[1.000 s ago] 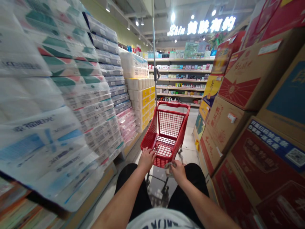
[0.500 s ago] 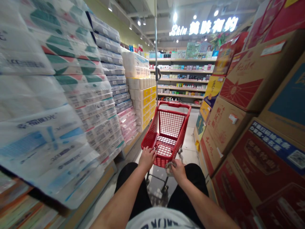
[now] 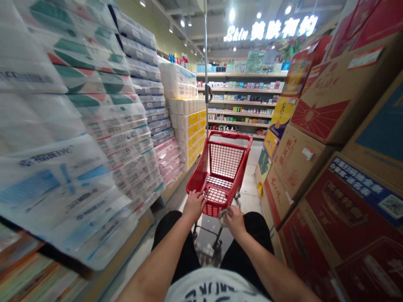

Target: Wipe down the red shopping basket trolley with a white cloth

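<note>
A red plastic shopping cart [image 3: 214, 209] with a grid-patterned basket stands right in front of my knees, its handle at the far side. My left hand [image 3: 194, 204] grips the basket's near left rim, fingers curled over the edge. At the near right corner, my right hand [image 3: 235, 220] is closed around a crumpled greyish cloth [image 3: 225, 217], which presses against the cart's rim. The palm and thumb of my left hand are mostly hidden from above. Nothing lies in the visible part of the basket.
Stacked packs of tissue paper [image 3: 59, 180] line the left side on a low platform. Cardboard cartons [image 3: 315, 105] are piled close on the right. Shelves of small goods [image 3: 242, 90] close off the far end. A thin vertical pole [image 3: 206, 50] rises behind the cart.
The view has shifted very slightly, and the cart and both hands appear a little higher in it. Both hands keep their hold, the right one with the cloth.
</note>
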Demonstrator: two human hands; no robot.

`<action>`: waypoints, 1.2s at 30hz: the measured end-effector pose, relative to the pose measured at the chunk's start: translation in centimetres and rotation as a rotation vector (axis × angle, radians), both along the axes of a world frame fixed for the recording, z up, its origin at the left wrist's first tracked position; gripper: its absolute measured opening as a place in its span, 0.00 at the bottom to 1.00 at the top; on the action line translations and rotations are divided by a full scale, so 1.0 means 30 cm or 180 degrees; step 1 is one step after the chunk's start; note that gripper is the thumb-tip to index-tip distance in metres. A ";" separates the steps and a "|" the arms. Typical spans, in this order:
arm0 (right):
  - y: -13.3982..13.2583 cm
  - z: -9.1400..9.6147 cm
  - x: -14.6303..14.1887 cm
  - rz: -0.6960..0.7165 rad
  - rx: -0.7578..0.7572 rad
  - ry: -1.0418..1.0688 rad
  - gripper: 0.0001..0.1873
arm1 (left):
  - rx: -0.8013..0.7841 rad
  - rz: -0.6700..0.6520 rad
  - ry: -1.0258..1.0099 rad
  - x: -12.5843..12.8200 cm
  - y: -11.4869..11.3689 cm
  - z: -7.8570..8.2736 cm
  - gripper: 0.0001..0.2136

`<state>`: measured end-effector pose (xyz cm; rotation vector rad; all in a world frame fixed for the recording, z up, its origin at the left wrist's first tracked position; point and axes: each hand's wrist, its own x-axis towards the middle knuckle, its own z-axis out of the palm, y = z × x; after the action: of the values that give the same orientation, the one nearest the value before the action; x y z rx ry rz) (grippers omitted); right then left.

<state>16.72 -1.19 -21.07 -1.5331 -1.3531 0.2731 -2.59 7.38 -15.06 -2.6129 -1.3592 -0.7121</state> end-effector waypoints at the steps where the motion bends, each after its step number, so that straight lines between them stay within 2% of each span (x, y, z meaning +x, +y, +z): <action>1: 0.000 0.004 -0.001 -0.0009 -0.0063 -0.0009 0.07 | 0.0002 -0.0005 0.0004 0.000 0.000 0.000 0.14; 4: -0.008 0.026 -0.007 -0.0019 -0.0079 -0.0029 0.06 | 0.0004 -0.0027 -0.0045 -0.002 0.002 0.002 0.14; 9: -0.061 0.101 -0.036 0.0222 0.0398 -0.0239 0.08 | -0.0023 0.0013 -0.0091 -0.001 -0.013 0.006 0.13; 12: -0.075 0.155 -0.047 0.0472 0.0776 -0.0680 0.11 | 0.0090 0.0081 -0.0228 0.018 -0.039 -0.003 0.13; 15: -0.038 0.186 -0.032 0.0588 0.0902 -0.1294 0.16 | 0.0170 0.0054 -0.0351 0.048 -0.065 -0.012 0.13; 19: 0.033 0.181 0.013 0.0692 0.0640 -0.1917 0.14 | 0.0005 -0.0205 -0.0324 0.071 -0.071 -0.011 0.13; 22: 0.052 0.172 0.027 0.0751 0.0495 -0.2188 0.13 | -0.0102 -0.0287 -0.0318 0.076 -0.062 -0.009 0.14; 29: 0.057 0.180 -0.032 0.0693 0.0518 -0.2247 0.11 | 0.0026 0.0053 -0.0458 0.081 -0.044 -0.028 0.13; 32: 0.081 0.206 -0.038 0.0983 0.0585 -0.2381 0.10 | 0.0064 0.0095 -0.0420 0.058 -0.019 -0.029 0.13; 36: 0.136 0.261 0.014 0.1701 0.0675 -0.2683 0.11 | 0.0027 0.0105 -0.0339 0.009 0.034 -0.027 0.14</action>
<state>17.14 2.90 -13.25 -1.1022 -2.3685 -0.2278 -2.33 8.39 -15.89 -2.5735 -1.4201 -0.8614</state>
